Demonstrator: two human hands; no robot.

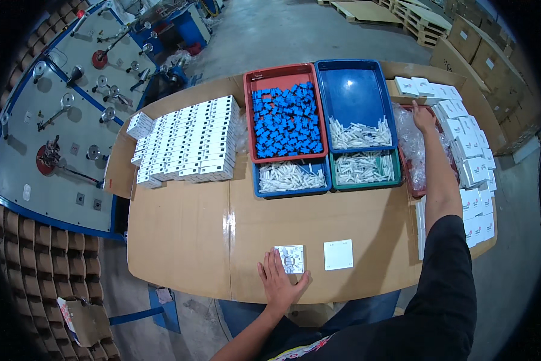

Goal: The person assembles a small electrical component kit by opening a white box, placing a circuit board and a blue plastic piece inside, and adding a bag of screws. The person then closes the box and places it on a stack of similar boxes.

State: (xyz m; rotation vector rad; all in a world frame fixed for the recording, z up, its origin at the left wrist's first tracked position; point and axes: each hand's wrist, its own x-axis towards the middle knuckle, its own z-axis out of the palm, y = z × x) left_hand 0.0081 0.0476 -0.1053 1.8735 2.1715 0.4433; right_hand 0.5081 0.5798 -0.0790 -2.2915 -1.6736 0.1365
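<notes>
Near the front edge of the table, my left hand (280, 287) lies with its fingers spread, the fingertips touching the left edge of a square white plastic housing (292, 260) whose moulded inner side faces up. A flat square white plate (338, 255) lies apart to the right of it. My right arm stretches to the far right, where my right hand (425, 118) is at the far end of a red tray (418, 194) holding clear plastic bags (411, 141). White boxes are close by that hand. Most of its fingers are hidden, so I cannot see whether it holds anything.
A red tray (250, 114) holds blue plastic parts (286, 120). Blue (348, 72) and green (366, 185) trays contain small white parts. Stacked white units (189, 141) stand at left, white boxes (472, 156) at right. Cardboard walls (180, 96) edge the table's far side.
</notes>
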